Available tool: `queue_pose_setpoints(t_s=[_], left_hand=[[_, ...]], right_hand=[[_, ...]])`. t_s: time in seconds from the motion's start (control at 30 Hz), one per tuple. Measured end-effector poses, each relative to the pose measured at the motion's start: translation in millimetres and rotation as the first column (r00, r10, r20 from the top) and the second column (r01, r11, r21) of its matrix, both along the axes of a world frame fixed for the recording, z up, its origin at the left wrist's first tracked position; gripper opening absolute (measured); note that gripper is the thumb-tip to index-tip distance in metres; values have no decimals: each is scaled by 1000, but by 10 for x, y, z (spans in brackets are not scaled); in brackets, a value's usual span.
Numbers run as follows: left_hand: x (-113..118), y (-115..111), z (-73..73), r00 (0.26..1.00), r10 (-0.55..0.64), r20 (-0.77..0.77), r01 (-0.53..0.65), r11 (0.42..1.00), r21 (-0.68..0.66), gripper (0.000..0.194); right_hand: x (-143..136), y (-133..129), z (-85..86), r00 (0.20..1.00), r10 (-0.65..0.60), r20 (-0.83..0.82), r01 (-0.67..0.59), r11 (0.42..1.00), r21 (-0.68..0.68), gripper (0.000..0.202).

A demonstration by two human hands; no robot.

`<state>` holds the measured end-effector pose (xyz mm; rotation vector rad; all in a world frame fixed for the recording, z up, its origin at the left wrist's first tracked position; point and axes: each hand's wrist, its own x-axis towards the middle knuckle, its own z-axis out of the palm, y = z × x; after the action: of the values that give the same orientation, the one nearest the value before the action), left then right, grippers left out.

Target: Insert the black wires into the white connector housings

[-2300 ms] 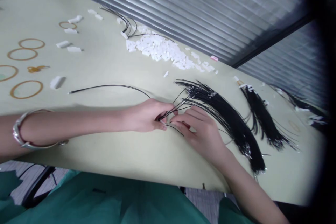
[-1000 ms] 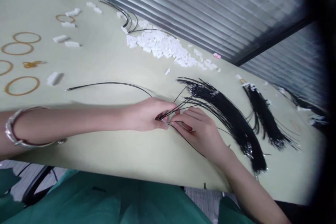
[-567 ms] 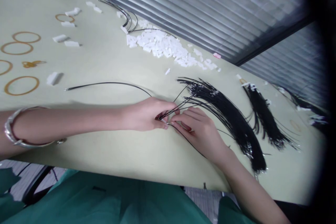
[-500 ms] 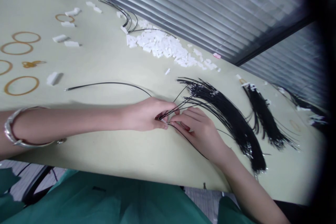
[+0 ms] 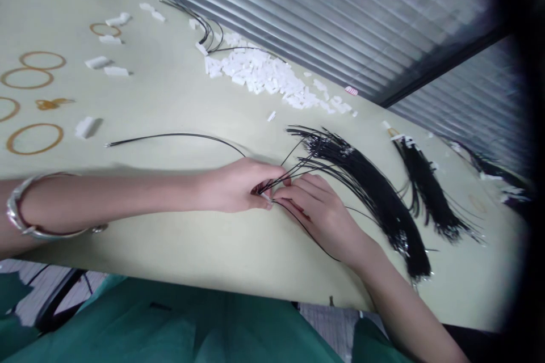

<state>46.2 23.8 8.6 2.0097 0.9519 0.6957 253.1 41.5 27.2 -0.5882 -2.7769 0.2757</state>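
My left hand (image 5: 244, 186) is closed round several thin black wires, and a small white connector (image 5: 266, 197) shows at its fingertips. Fingers of my right hand (image 5: 317, 204) pinch a black wire (image 5: 304, 227) right beside that connector. Whether the wire's tip sits inside the connector is hidden by the fingers. Other black wires fan from the left hand toward a thick bundle of black wires (image 5: 374, 193) lying to the right. One longer pair of wires (image 5: 179, 135) trails from behind the left hand to the left across the table.
A heap of white connectors (image 5: 264, 74) lies near the blinds (image 5: 298, 17). A second wire bundle (image 5: 430, 187) rests at the right. Rubber bands (image 5: 34, 139) and loose white connectors (image 5: 87, 126) are scattered at the left. The table (image 5: 191, 249) ends in front of my green clothing.
My right hand has shifted slightly, its fingertips now closer together at the connector. My left hand and everything on the table look the same.
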Motion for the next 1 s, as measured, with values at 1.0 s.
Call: queue_pose_setpoints(t_s=[1.0], left_hand=[[-22,-6,-32,996,16,-91,-21,998,-51,19]], right_hand=[[-43,0,-27,984,135,113,-162,946,282,20]])
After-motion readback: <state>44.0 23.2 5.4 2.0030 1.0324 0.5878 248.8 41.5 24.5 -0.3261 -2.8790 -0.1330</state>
